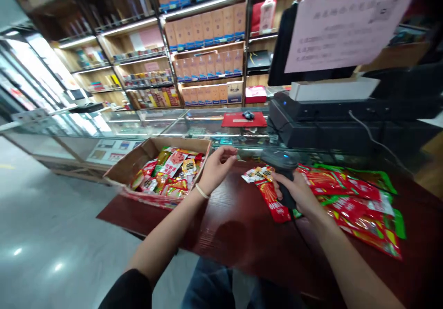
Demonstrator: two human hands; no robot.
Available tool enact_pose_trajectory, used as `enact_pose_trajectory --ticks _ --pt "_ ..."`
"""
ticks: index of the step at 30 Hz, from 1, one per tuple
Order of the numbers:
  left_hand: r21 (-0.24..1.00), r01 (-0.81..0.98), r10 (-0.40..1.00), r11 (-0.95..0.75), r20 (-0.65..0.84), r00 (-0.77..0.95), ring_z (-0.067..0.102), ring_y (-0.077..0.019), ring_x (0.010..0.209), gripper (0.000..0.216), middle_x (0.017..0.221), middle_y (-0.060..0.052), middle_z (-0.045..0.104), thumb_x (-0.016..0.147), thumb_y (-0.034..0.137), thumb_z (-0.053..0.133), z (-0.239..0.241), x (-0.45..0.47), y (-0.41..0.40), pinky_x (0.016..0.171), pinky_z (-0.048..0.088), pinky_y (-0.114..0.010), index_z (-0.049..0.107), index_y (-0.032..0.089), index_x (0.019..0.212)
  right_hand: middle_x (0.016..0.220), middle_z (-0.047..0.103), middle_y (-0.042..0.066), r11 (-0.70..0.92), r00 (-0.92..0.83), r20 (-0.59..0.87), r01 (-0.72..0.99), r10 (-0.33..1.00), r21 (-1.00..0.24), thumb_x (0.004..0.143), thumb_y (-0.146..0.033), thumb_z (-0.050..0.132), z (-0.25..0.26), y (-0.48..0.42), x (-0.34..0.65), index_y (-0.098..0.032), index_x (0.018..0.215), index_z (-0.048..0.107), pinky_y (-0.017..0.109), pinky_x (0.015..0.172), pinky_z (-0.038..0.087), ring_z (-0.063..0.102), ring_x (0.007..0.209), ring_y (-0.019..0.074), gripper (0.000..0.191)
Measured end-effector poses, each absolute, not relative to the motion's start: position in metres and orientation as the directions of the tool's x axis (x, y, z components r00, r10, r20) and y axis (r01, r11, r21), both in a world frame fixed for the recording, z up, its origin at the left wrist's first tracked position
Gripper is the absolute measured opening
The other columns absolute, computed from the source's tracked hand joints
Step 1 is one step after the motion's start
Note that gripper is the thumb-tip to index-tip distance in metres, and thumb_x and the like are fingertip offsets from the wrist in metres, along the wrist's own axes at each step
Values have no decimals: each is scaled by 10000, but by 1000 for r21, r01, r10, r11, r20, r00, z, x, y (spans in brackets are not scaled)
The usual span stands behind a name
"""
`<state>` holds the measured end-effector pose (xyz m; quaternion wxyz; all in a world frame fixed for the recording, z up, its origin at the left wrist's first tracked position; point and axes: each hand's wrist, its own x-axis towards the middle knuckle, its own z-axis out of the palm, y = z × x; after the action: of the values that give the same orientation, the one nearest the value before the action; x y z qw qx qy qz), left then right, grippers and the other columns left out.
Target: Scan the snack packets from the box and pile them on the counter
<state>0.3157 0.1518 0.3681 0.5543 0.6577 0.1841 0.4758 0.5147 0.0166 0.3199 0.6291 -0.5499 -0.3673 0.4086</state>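
My right hand (pixel 299 191) is wrapped round the grip of a black barcode scanner (pixel 278 159), which has a small blue light on top. Small gold-and-white snack packets (pixel 258 174) and a red snack packet (pixel 272 200) lie on the table beneath and beside the scanner. My left hand (pixel 219 166) hovers by the right side of a cardboard box (pixel 117 173), its fingers loosely curled and apart from the thumb, with nothing visible in it. Many mixed snack packets (pixel 173 163) fill the box.
Red-and-green snack packets (pixel 360 203) are piled at the right of the dark wooden table (pixel 224 226). Behind stands a glass display counter (pixel 200 120) with a red mat (pixel 244 120) on it. A black cash-register machine (pixel 311 129) bears a screen with a pink notice (pixel 342 32). The scanner's cable trails down.
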Motion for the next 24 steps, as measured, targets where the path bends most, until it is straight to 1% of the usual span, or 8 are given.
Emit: enact_pose_trajectory --ticks 3,5,8,11,16,20,22,24 --pt "891 -112 795 -439 443 414 636 -193 925 214 987 -72 694 764 224 726 376 254 183 904 470 -307 692 177 971 497 521 -38 18 292 29 40 956 -999 766 -498 729 335 33 489 -195 717 531 226 362 377 471 358 98 365" --pt "879 52 824 -475 423 378 638 -196 947 248 1010 -70 696 759 254 724 375 210 210 909 481 -329 673 177 989 516 529 -41 23 236 44 93 971 -995 765 -506 728 345 46 470 -191 763 545 226 370 383 476 363 97 365" --pt "840 268 858 -471 367 358 647 -193 952 302 1037 -86 696 776 292 687 372 145 249 904 499 -352 640 161 1044 561 538 -51 44 158 58 96 986 -994 754 -512 733 358 71 439 -190 864 552 231 379 400 485 380 100 385" --pt "782 473 905 -405 268 332 657 -197 926 331 1045 -106 696 788 303 649 369 89 280 854 516 -334 629 138 1074 550 526 -57 41 99 51 96 994 -995 740 -518 736 367 97 406 -194 847 537 230 371 397 481 379 101 396" --pt "540 801 966 -259 133 222 669 -233 922 388 1028 -109 719 800 371 625 362 26 313 826 499 -310 649 141 1112 519 513 -60 45 22 47 62 999 -997 732 -516 739 376 132 359 -202 793 515 233 371 386 460 355 94 391" --pt "301 933 977 -197 -17 212 673 -262 958 487 1104 -139 712 815 469 581 345 8 326 798 484 -299 641 142 1172 487 510 -56 23 -16 22 62 1000 -998 726 -526 742 372 146 345 -196 792 533 235 377 379 457 351 99 396" --pt "235 954 974 -183 -88 209 674 -289 964 558 1095 -164 714 741 552 637 336 8 330 782 479 -301 674 138 1113 475 517 -47 15 -34 12 88 999 -996 737 -526 736 366 148 345 -195 774 534 236 386 379 461 356 102 389" --pt "172 969 958 -175 -199 208 680 -313 920 576 1000 -182 732 650 629 681 328 12 333 761 477 -311 724 138 948 457 514 -41 5 -39 0 117 999 -993 749 -522 729 362 149 349 -199 726 519 237 396 381 462 359 103 386"
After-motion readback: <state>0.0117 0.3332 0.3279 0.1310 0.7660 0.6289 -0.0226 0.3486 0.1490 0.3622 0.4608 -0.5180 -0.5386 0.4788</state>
